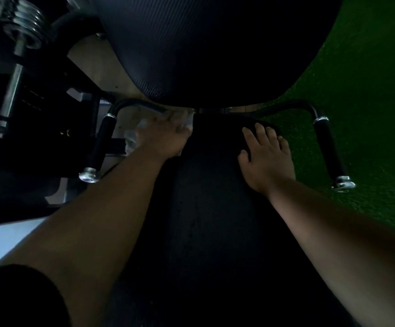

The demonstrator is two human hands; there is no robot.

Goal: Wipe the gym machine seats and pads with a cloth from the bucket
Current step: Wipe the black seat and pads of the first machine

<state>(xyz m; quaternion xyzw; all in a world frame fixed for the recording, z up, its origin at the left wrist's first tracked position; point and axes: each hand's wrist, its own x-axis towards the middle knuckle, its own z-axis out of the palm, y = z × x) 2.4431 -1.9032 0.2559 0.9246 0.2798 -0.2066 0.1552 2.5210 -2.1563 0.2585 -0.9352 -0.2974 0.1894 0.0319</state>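
A black gym seat (210, 208) runs from the bottom of the view up to a large black back pad (215, 48). My left hand (165, 135) presses a pale cloth (131, 138) against the seat's far left edge, just under the left handle bar; its fingers are blurred and partly hidden. The cloth shows only at the hand's left side and beyond the fingertips. My right hand (266, 156) lies flat on the seat's far right part with its fingers spread and straight.
Two black handles with chrome end caps flank the seat, one at the left (99, 147) and one at the right (331, 152). Weight plates on a steel bar (24, 27) stand at the upper left. Green turf (361, 90) covers the floor at the right.
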